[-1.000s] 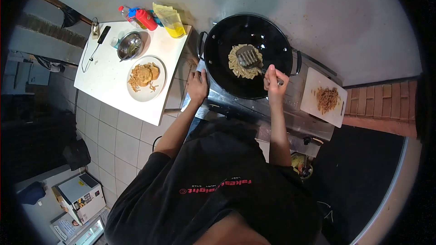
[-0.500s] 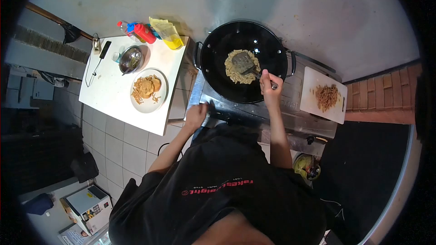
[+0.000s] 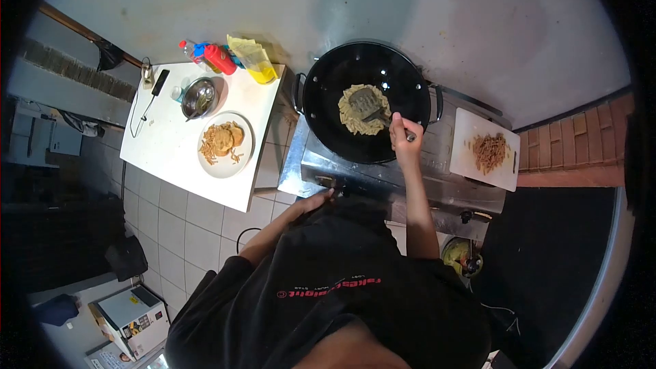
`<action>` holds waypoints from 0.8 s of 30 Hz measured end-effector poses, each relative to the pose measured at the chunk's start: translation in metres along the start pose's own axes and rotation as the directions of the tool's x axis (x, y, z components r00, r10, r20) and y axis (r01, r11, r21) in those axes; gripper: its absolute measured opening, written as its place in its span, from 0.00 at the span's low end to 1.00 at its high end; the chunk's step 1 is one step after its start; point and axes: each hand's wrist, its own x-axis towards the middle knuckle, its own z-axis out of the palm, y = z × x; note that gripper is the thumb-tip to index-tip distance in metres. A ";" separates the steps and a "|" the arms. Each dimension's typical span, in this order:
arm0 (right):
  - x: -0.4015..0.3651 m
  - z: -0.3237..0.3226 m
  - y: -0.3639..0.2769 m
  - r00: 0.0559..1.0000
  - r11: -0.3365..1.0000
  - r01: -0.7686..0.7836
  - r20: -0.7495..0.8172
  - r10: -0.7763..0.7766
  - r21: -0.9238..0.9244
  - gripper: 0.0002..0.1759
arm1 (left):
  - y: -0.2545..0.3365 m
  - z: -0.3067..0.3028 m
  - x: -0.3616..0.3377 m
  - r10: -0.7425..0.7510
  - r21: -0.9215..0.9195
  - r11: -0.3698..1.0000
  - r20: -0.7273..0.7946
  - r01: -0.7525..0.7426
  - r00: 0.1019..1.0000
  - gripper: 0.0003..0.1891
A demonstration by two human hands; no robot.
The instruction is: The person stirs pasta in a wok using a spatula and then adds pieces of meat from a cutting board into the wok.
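My right hand (image 3: 406, 138) is closed around the handle of a spatula (image 3: 367, 102). Its flat dark blade rests on a round patch of pale food strips (image 3: 355, 126) inside a black wok (image 3: 328, 138). The wok sits on a metal stove (image 3: 362, 171). Low at the stove's front edge, against the dark shirt, is my left hand (image 3: 316, 201). Its fingers are partly hidden, and I cannot make out whether they hold anything.
To the right, a white cutting board (image 3: 463, 154) bears chopped brown pieces (image 3: 490, 152). On the white table (image 3: 205, 188) at left are a plate (image 3: 247, 150) of food, a metal bowl (image 3: 195, 115), a phone (image 3: 161, 82), a red bottle (image 3: 220, 59) and a yellow packet (image 3: 253, 61).
My left hand has moved down and right from the stove's front left corner toward my shirt. The spatula stays on the food in my right hand. The whole view has shifted slightly.
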 end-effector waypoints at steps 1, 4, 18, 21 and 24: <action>-0.001 0.000 0.000 1.000 1.000 -0.013 -0.004 0.013 0.015 0.28 | 0.007 0.003 -0.006 0.039 -0.036 0.999 0.025 -0.038 0.999 0.40; -0.005 0.002 0.001 0.999 0.999 -0.044 0.013 0.044 0.028 0.27 | 0.048 0.028 -0.048 -0.021 0.172 0.985 0.019 0.018 1.000 0.40; -0.011 -0.001 -0.004 0.996 0.994 -0.045 0.082 0.037 0.098 0.27 | 0.098 0.003 -0.094 0.415 0.209 0.910 -0.459 -0.359 0.785 0.25; -0.011 0.005 -0.012 0.998 0.988 -0.045 0.050 0.038 0.147 0.27 | 0.134 -0.002 -0.109 0.316 0.039 0.943 -0.416 -0.330 0.853 0.26; -0.013 0.008 -0.020 0.999 0.986 -0.014 0.052 0.005 0.163 0.26 | 0.140 -0.013 -0.092 0.275 -0.121 0.923 -0.453 -0.365 0.848 0.29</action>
